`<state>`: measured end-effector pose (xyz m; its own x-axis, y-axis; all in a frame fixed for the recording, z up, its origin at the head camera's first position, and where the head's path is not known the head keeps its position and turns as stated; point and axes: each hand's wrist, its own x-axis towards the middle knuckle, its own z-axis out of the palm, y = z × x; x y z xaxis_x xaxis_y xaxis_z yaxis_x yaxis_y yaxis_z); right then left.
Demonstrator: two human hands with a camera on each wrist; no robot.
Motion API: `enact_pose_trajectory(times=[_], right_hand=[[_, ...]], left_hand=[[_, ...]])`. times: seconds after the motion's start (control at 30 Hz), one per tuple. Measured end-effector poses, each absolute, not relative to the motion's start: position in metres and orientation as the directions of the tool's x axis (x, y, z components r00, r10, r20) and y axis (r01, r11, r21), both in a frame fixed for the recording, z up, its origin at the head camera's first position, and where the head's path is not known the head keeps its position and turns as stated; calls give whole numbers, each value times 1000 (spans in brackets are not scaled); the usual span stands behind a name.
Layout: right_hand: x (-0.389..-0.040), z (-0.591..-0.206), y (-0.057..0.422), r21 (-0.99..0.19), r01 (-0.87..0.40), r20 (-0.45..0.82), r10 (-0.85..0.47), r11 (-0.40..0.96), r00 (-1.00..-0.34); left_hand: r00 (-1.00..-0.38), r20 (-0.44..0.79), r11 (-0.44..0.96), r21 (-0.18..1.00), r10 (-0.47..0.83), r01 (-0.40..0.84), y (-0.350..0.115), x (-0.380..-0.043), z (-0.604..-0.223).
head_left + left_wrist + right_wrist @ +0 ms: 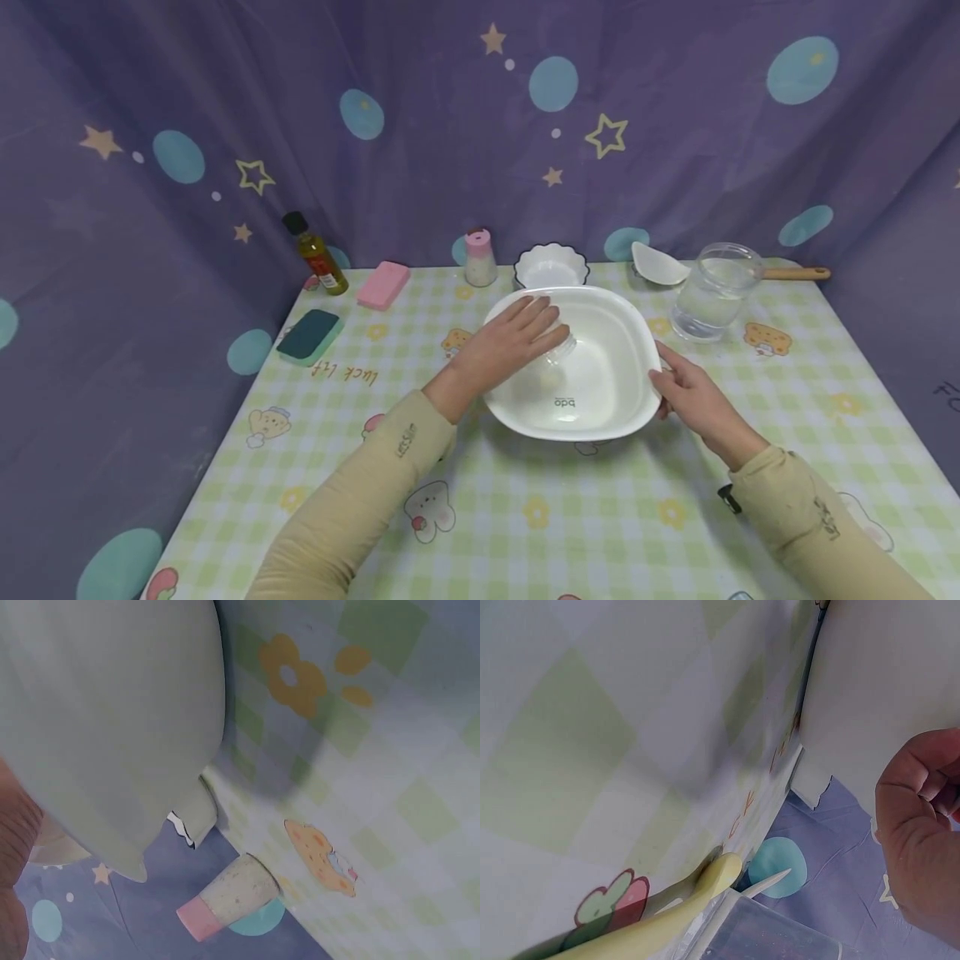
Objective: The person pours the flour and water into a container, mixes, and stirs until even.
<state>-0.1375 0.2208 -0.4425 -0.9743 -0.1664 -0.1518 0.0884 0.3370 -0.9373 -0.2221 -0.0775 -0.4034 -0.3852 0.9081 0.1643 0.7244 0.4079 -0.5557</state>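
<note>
A white rounded-square basin (615, 383) with "bdo" printed inside stands toward the middle of the table. My left hand (517, 337) reaches over its left rim and holds a small clear glass vessel (561, 348) inside, largely hidden by the fingers. My right hand (693, 396) grips the basin's right rim, thumb on top and fingers beneath. In the left wrist view, the basin's outer wall (127, 727) fills the upper left, with part of the left hand (13, 870) at the edge. The right wrist view shows the right hand (922, 825) against the basin (870, 682).
Behind the basin stand a pink-capped shaker (480, 258) and a white scalloped dish (552, 265). At right are a clear jar of water (712, 296), a white curved piece (658, 265) and a wooden handle (798, 273). An oil bottle (321, 260), pink sponge (383, 285) and green sponge (309, 335) lie left.
</note>
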Motion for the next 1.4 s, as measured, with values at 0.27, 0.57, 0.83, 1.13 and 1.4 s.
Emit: enact_pose_trajectory(times=[0.27,0.57,0.83,1.13,1.4], right_hand=[[-138,-442,222,-935,93,-156,-160,343,-975],[-137,-442,223,-936,98,-160,-159,339,-974],[-138,-443,224,-937,92,-152,-158,336,-976],[-137,-444,224,-937,112,-170,-153,332,-973],[-137,-445,222,-941,108,-165,-156,321,-974]], left_hand=[[-438,246,502,-405,865,764,-78,-225,-402],[-581,399,641,-22,709,767,-90,-236,-400],[-861,357,688,520,362,505,-104,-239,-397],[-970,237,554,801,58,229,-130,-248,-401],[-972,183,240,960,-148,144,-162,-259,-416]])
